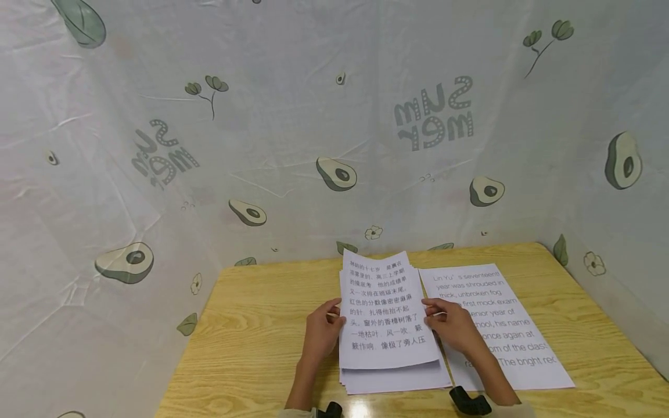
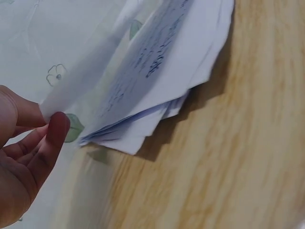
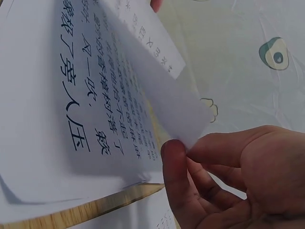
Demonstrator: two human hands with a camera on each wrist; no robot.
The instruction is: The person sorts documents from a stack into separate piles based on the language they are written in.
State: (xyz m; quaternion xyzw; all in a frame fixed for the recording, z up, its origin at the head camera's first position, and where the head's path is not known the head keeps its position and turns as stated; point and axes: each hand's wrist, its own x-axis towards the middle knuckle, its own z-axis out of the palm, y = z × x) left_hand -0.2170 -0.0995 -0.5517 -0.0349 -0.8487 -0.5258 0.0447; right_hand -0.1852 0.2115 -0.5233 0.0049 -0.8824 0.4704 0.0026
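Note:
A printed sheet of paper (image 1: 384,325) with Chinese text is raised above a stack of paper (image 1: 394,380) on the table. My left hand (image 1: 321,328) pinches its left edge between thumb and fingers; the left wrist view shows this hand (image 2: 33,143) gripping the lifted edge. On the opposite edge, my right hand (image 1: 452,325) pinches the same sheet, and the right wrist view has thumb and fingertip of that hand (image 3: 214,176) meeting on the paper. Beneath it, the stack (image 2: 167,86) has uneven, fanned edges and printed text on top.
To the right of the stack lies a sheet with English text (image 1: 522,342), partly covered by my right hand and forearm. The wooden table (image 1: 261,313) ends at a pale curtain (image 1: 292,116) printed with avocados, which hangs behind and at the sides.

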